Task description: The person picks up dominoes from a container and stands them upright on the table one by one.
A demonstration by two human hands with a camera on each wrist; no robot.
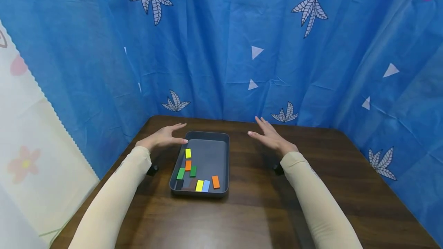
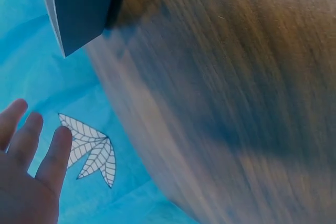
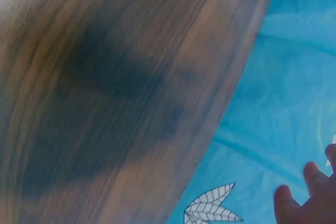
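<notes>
A dark grey tray (image 1: 211, 147) lies on the table with several small flat blocks in its left and near parts. Among them are a yellow block (image 1: 188, 153), an orange block (image 1: 188, 165), a green block (image 1: 193, 171), a light blue block (image 1: 205, 186) and another orange block (image 1: 215, 182) by the near right corner. My left hand (image 1: 162, 136) hovers at the tray's left side, thumb tip overlapping its rim in the head view, fingers extended. Well right of the tray, my right hand (image 1: 271, 138) is raised over the table, fingers spread. Both hands hold nothing.
The brown wooden table (image 1: 249, 218) ends at a blue patterned curtain (image 1: 221, 49) behind and to the right. A pale flowered cloth (image 1: 31, 126) hangs on the left. In the left wrist view, the tray's wall (image 2: 86, 9) stands near the table edge.
</notes>
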